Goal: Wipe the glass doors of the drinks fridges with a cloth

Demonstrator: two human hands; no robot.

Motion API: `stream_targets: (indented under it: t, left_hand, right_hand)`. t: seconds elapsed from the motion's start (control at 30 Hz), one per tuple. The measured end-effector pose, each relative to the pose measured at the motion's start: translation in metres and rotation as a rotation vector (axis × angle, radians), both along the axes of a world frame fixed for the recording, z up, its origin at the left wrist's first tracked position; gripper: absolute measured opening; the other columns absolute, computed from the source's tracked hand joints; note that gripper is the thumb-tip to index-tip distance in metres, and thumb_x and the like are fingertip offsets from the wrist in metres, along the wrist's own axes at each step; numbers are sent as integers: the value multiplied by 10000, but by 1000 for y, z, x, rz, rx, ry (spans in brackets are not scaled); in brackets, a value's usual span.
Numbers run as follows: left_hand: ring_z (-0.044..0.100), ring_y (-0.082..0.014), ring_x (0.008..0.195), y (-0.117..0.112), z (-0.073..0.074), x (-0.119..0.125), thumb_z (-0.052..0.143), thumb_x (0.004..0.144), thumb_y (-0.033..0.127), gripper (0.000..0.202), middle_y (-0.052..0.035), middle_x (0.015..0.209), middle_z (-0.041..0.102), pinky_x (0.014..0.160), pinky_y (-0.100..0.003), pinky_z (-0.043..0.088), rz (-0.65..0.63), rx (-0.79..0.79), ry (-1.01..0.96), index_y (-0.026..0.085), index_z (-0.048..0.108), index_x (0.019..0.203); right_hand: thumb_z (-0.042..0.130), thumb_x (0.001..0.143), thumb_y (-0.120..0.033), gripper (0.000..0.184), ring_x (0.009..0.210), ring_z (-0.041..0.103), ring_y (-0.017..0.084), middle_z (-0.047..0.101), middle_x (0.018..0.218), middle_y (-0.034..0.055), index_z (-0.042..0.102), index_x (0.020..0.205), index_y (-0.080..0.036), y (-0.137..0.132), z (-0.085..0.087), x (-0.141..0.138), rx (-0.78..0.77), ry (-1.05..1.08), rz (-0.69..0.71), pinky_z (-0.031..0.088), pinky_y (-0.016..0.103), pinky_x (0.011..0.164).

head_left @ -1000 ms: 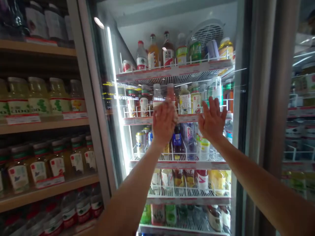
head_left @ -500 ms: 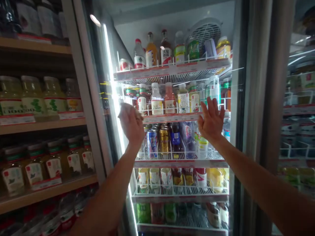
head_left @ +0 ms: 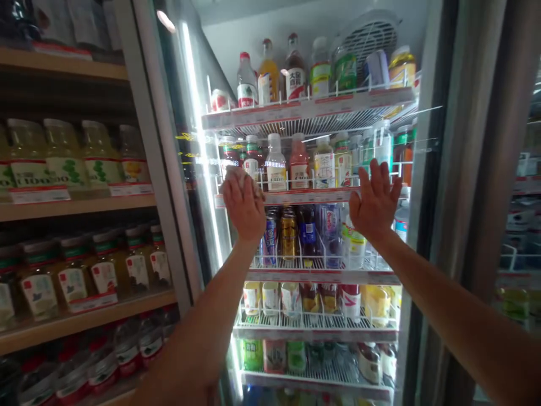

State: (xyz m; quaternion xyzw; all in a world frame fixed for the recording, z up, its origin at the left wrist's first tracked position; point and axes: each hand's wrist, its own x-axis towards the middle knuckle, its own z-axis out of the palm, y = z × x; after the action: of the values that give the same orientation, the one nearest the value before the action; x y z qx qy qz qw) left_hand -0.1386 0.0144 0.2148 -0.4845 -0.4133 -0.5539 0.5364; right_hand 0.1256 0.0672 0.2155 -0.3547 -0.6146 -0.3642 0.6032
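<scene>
My left hand [head_left: 244,210] is raised against the glass door [head_left: 190,160] of a lit drinks fridge. Its fingers press on a crumpled, pale cloth [head_left: 258,194], which is mostly covered by them. My right hand [head_left: 374,206] is spread with its palm toward the same glass, farther right, and nothing is in it. Behind the glass, white wire shelves [head_left: 321,275] carry bottles and cans. A gold can [head_left: 288,231] shows between my hands.
To the left, wooden shelves [head_left: 84,208] hold rows of jars and bottles with price strips. A metal frame post [head_left: 163,141] separates them from the fridge. At the right stands another metal post [head_left: 469,186], with more stocked shelves beyond it.
My left hand has slid rightward over the glass with the cloth. My right hand stays spread in about the same place on the door. The camera view has shifted slightly.
</scene>
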Motion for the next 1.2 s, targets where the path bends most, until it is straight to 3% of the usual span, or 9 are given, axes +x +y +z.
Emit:
stream_targets:
  t: [0.2, 0.4, 0.47, 0.63, 0.7, 0.9, 1.0, 1.1, 1.2]
  left_hand:
    - [129, -233, 1414, 9, -8, 59, 393, 883, 271, 454, -66, 1483, 312, 1139, -469, 221, -6, -226, 338, 220, 429, 1333]
    - [86, -239, 1420, -7, 20, -12, 357, 880, 253, 499, -102, 1522, 201, 1152, -500, 159, -16, -107, 25, 153, 364, 1368]
    - [44, -248, 1422, -8, 22, -19, 337, 887, 252, 507, -116, 1531, 156, 1150, -519, 141, -23, -76, -26, 134, 338, 1380]
    - [114, -230, 1413, -2, -4, 27, 391, 886, 288, 473, -71, 1486, 307, 1138, -474, 217, 8, -220, 352, 214, 402, 1353]
    - [149, -224, 1407, -2, -10, 27, 422, 879, 293, 469, -62, 1469, 343, 1135, -462, 233, 30, -282, 479, 238, 416, 1345]
    - [48, -232, 1417, -16, 3, -49, 330, 906, 247, 522, -113, 1526, 170, 1123, -548, 205, 11, 22, -56, 211, 258, 1422]
    - [-31, -254, 1411, -14, -6, -37, 306, 910, 233, 562, -135, 1535, 82, 1109, -604, 172, -3, 67, -70, 186, 157, 1450]
    - [142, -208, 1406, -9, -30, 1, 388, 890, 259, 518, -53, 1497, 277, 1117, -457, 289, 4, -66, 250, 259, 311, 1402]
    - [232, -212, 1383, -11, -44, 1, 438, 870, 250, 464, -48, 1444, 387, 1094, -415, 336, 75, -184, 507, 264, 427, 1334]
  right_hand:
    - [317, 901, -384, 528, 1394, 202, 255, 303, 1478, 121, 366, 1384, -176, 2, -1, 3, 45, 2, -30, 150, 517, 1112]
    - [329, 886, -375, 545, 1391, 207, 269, 305, 1475, 128, 371, 1379, -146, 1, 0, 2, 25, -8, -40, 155, 524, 1107]
    - [318, 884, -371, 543, 1394, 198, 271, 296, 1480, 128, 372, 1379, -153, 1, 0, 1, 17, 5, -42, 141, 530, 1107]
    - [309, 891, -383, 548, 1390, 210, 275, 304, 1474, 137, 360, 1388, -158, 5, -2, 1, 60, 0, -24, 150, 539, 1100]
    - [317, 891, -381, 547, 1388, 218, 271, 291, 1482, 122, 335, 1405, -196, 7, -3, 3, 93, -12, -14, 161, 532, 1100]
    - [339, 891, -354, 558, 1390, 205, 283, 280, 1486, 127, 299, 1421, -183, 0, -3, -1, 70, -18, -30, 176, 555, 1093]
    - [337, 893, -347, 555, 1392, 195, 294, 276, 1483, 155, 314, 1413, -152, -4, -4, -7, 61, 7, -32, 175, 563, 1089]
    - [347, 887, -339, 562, 1389, 201, 304, 266, 1487, 154, 305, 1419, -163, -5, -6, -8, 61, 10, -25, 183, 576, 1079]
    - [357, 885, -350, 562, 1382, 224, 302, 271, 1488, 141, 312, 1417, -174, -2, -8, -7, 85, -8, -28, 197, 567, 1075]
